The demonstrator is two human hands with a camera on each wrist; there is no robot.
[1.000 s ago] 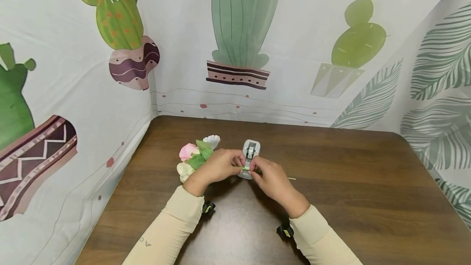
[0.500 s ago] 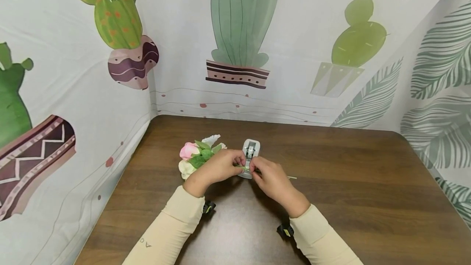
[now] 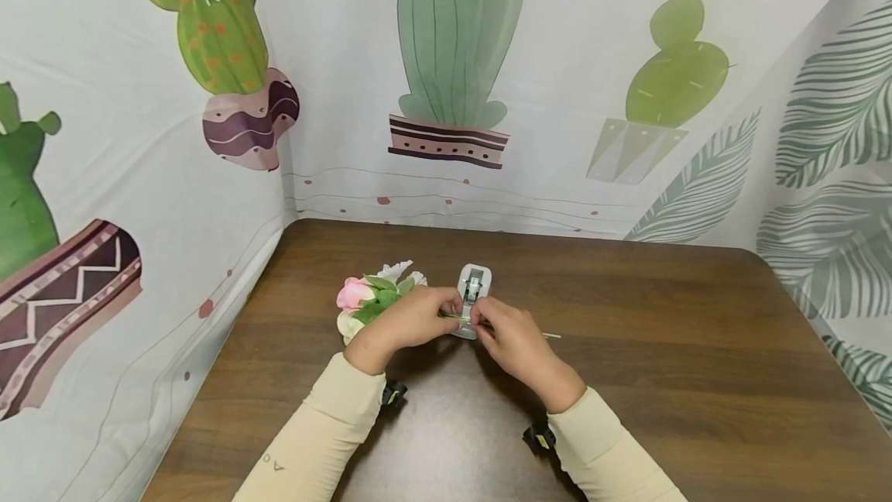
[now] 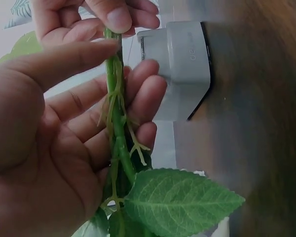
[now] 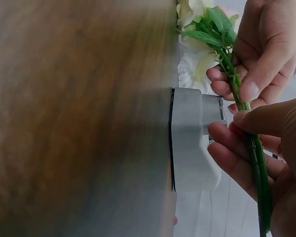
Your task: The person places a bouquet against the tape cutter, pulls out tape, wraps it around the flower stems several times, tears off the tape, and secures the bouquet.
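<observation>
A bunch of artificial flowers lies across both hands, its green stems gathered together. The blooms, one pink, one cream and white ones, sit at the left beyond the wrist. My left hand holds the stems between thumb and fingers, just below a green leaf. Close beside it, my right hand pinches the same stems, and their thin ends stick out to the right. Right behind the fingertips stands a white tape dispenser, its front partly hidden by the hands.
The brown wooden table reaches to a white cloth backdrop printed with cacti and leaves, along the back and left. Black wrist cameras sit under both cream sleeves.
The flower heads have turned slightly, and the white petals and leaves show at a different angle. Both hands stay at nearly the same place, still holding the stems.
</observation>
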